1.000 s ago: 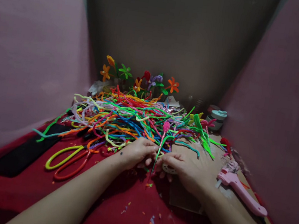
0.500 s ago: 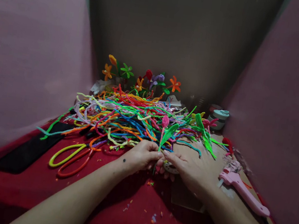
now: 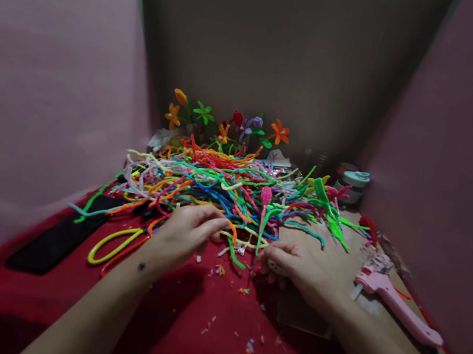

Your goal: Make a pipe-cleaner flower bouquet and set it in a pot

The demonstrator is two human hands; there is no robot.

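Observation:
A pipe cleaner flower (image 3: 266,195) with a pink bud, pink stem and green leaf (image 3: 266,220) stands nearly upright in front of the pile. My right hand (image 3: 288,263) pinches its lower stem between thumb and fingers. Partly hidden under that hand is a round whitish piece with holes, probably a spool (image 3: 276,267). My left hand (image 3: 197,227) hovers apart from the flower, at the pile's near edge. Its fingers are loosely bent and apart, with nothing seen in them. Scissors (image 3: 115,247) with a yellow and a red handle lie beside my left wrist, partly covered by it.
A large tangled pile of colourful pipe cleaners (image 3: 200,180) spreads across the red cloth (image 3: 195,326). Finished flowers (image 3: 236,123) stand behind it. A pink glue gun (image 3: 396,301) rests on cardboard at right, near a lidded cup (image 3: 354,186). A black flat object (image 3: 56,238) lies left.
My left hand has let go of the flower's stem and moved left toward the pile. My right hand keeps the flower, whose leaf now appears narrower. The view has shifted slightly.

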